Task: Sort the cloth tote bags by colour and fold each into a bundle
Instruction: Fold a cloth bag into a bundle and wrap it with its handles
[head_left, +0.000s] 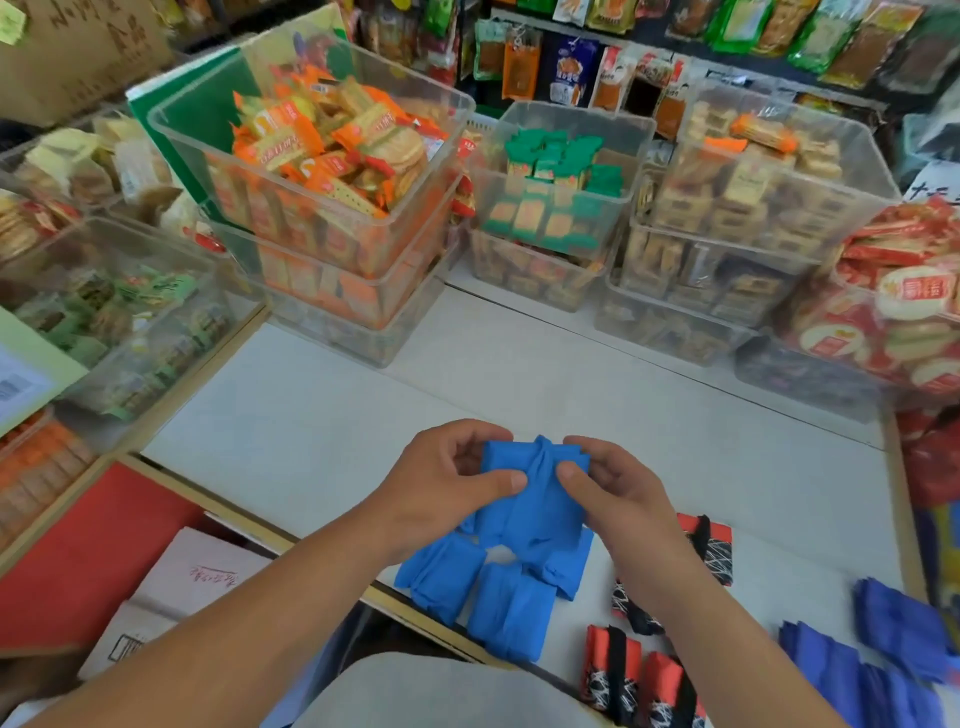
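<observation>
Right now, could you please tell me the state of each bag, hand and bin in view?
Held blue bag: folded, in both hands.
Left hand: pinching it.
Right hand: pinching it too.
Blue bundles: folded, grouped at the near edge of the table.
Red-and-black bundles: folded, lying flat.
Dark blue bags: lying right, blurred.
Snack bins: lidless, full, stacked.

Count: bright blue bundles (511, 613): 4. Red-and-black bundles (613, 665): 4. Dark blue bundles (904, 623): at least 2, edges blurred.
</observation>
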